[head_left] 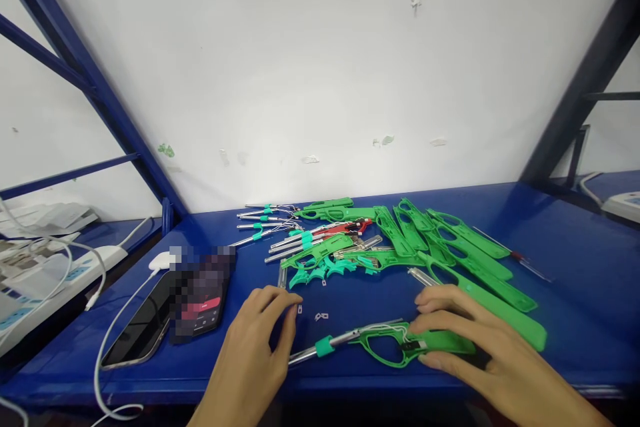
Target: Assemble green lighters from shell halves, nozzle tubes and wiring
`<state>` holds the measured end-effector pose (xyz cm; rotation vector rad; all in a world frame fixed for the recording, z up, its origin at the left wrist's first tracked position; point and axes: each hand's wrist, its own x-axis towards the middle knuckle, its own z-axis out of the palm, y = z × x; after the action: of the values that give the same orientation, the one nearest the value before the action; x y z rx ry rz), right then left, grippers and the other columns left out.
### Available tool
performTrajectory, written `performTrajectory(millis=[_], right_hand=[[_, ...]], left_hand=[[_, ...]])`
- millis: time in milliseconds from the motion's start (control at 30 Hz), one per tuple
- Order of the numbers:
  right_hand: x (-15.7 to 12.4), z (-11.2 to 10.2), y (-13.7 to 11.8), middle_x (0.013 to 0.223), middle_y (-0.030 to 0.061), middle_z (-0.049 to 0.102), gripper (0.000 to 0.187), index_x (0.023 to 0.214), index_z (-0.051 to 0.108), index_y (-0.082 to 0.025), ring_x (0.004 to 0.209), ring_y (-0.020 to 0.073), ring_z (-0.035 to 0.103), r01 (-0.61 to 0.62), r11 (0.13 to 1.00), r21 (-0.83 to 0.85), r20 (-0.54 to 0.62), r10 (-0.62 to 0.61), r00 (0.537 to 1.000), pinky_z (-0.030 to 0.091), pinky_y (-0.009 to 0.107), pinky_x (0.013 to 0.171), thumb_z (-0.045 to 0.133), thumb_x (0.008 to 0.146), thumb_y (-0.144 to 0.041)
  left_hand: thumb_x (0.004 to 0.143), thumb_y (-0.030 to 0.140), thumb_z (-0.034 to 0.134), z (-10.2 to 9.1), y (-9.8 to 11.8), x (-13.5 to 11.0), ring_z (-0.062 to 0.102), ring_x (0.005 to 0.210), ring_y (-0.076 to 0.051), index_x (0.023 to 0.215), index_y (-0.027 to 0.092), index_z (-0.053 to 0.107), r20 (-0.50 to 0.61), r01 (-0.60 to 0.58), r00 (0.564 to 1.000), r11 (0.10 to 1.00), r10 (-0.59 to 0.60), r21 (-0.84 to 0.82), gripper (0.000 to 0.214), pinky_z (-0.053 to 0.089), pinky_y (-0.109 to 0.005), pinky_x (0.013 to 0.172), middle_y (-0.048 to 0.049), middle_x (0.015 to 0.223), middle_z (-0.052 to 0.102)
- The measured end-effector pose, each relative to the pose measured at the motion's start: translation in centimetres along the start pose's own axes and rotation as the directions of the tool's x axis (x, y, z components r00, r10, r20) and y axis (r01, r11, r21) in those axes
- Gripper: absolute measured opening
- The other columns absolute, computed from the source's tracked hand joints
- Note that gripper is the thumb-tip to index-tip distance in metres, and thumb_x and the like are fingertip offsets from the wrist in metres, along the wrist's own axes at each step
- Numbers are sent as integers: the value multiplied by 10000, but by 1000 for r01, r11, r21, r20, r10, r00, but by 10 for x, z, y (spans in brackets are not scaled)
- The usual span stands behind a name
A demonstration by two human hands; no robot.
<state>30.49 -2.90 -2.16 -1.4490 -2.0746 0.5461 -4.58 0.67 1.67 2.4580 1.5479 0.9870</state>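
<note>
A green lighter shell half (383, 347) lies near the table's front edge, trigger loop toward me. A metal tube with a teal collar (325, 346) extends left from it, with thin white wires and a small black part (412, 345) inside the shell. My right hand (465, 333) grips the shell's handle end, fingers on the far side and thumb on the near side. My left hand (263, 330) is above the tube's left end, thumb and forefinger pinched together. A small white clip (300, 309) is at those fingertips; whether it is held I cannot tell.
Several green shells (480, 257), metal tubes (255, 236) and teal triggers (325, 269) are piled at the back. Tiny white clips (321, 316) lie between my hands. Two phones (145, 323) and a white cable (103, 353) occupy the left; a power strip (75, 273) stands beyond.
</note>
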Motion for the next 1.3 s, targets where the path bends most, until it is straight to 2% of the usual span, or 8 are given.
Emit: performTrajectory(millis=[367, 567, 700, 900, 967, 1067, 1200, 1300], right_hand=[[2, 0, -4, 1354, 13, 617, 153, 1113, 760, -418, 1292, 253, 635, -17, 999, 45, -7, 17, 1000, 514, 344, 1096, 693, 1003, -501], [1, 1, -6, 1369, 4, 605, 148, 1121, 744, -416, 1328, 236, 609, -20, 996, 85, 12, 19, 1000, 482, 324, 1122, 664, 1028, -499], [2, -2, -9, 1370, 3, 606, 130, 1121, 739, -410, 1317, 229, 616, -15, 995, 104, 21, 13, 1000, 486, 310, 1109, 658, 1037, -467], [2, -3, -12, 1349, 10, 635, 114, 1107, 748, -392, 1287, 239, 638, -5, 995, 102, 7, 4, 1000, 506, 327, 1088, 694, 1016, -435], [2, -3, -12, 1343, 15, 640, 127, 1110, 746, -383, 1270, 239, 646, 7, 995, 97, -30, -4, 1000, 507, 334, 1084, 712, 1006, -448], [1, -4, -13, 1290, 20, 666, 116, 1109, 739, -364, 1215, 227, 669, 41, 993, 115, -174, -21, 985, 516, 328, 1057, 695, 1023, -428], [2, -9, -16, 1065, 21, 724, 148, 1005, 727, -306, 1029, 205, 712, 161, 965, 207, -431, -57, 901, 554, 281, 902, 604, 1074, -353], [4, -13, -20, 920, 10, 731, 229, 914, 720, -284, 874, 191, 714, 194, 949, 249, -542, -29, 840, 555, 258, 794, 577, 1082, -348]], left_hand=[[1055, 385, 504, -1, -23, 14, 686, 848, -237, 1067, 276, 763, -33, 81, 996, 996, -81, 22, 281, 573, -373, 771, -24, 944, 727], [1009, 420, 553, 4, -24, 34, 674, 922, -279, 1173, 262, 765, -3, 106, 994, 991, -106, 79, 311, 548, -421, 828, -34, 931, 694], [960, 403, 607, 8, -25, 42, 681, 955, -296, 1095, 261, 789, 25, 120, 992, 985, -124, 121, 268, 530, -395, 756, -44, 950, 696], [967, 395, 570, 13, -30, 37, 698, 944, -275, 1017, 272, 773, 9, 128, 991, 983, -130, 134, 243, 510, -354, 678, -40, 985, 706], [978, 418, 559, 13, -31, 35, 699, 960, -275, 1009, 274, 758, -15, 124, 992, 985, -123, 123, 247, 515, -357, 691, -38, 1005, 711], [992, 465, 553, 13, -32, 33, 690, 1000, -280, 1003, 275, 735, -65, 110, 992, 989, -104, 95, 263, 525, -366, 732, -40, 1061, 729], [1001, 511, 570, 12, -32, 32, 671, 898, -266, 1016, 277, 741, -122, 75, 990, 995, -67, 60, 290, 527, -374, 749, -35, 1008, 753], [1010, 525, 578, 11, -32, 33, 661, 824, -247, 1033, 282, 767, -133, 36, 991, 999, -30, 37, 309, 535, -361, 736, -28, 952, 767]])
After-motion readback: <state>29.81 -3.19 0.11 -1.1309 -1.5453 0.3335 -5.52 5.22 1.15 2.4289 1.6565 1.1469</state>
